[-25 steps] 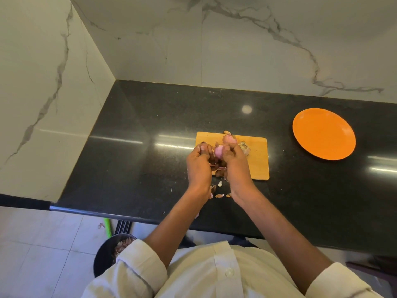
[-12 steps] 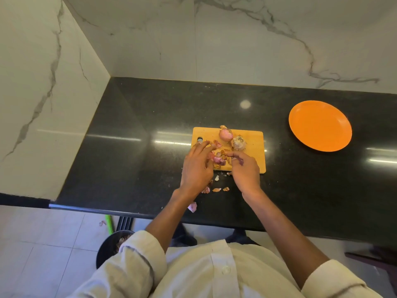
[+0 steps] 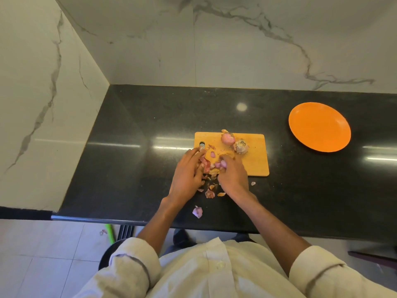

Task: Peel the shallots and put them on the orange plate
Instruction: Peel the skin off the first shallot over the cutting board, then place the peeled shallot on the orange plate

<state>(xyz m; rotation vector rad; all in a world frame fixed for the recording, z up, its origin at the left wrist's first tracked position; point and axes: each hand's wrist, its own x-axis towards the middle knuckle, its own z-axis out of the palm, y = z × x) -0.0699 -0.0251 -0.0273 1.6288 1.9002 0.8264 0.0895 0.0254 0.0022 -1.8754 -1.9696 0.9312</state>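
I see my left hand [image 3: 188, 173] resting loosely spread, fingers down on a heap of reddish papery shallot skins [image 3: 206, 165] at the near-left corner of the rectangular wooden cutting board [image 3: 255, 160]. My right hand [image 3: 233, 172] curls around a small pale-purple peeled shallot [image 3: 221, 164] just beside it. Beyond the right fingertips lie two more shallots: one pink [image 3: 227, 138], one still in its dry skin [image 3: 241, 146]. The round orange plate [image 3: 319, 126] sits bare, well off to the right on the black counter [image 3: 139, 147]. Loose skin scraps [image 3: 197, 211] lie near my wrists.
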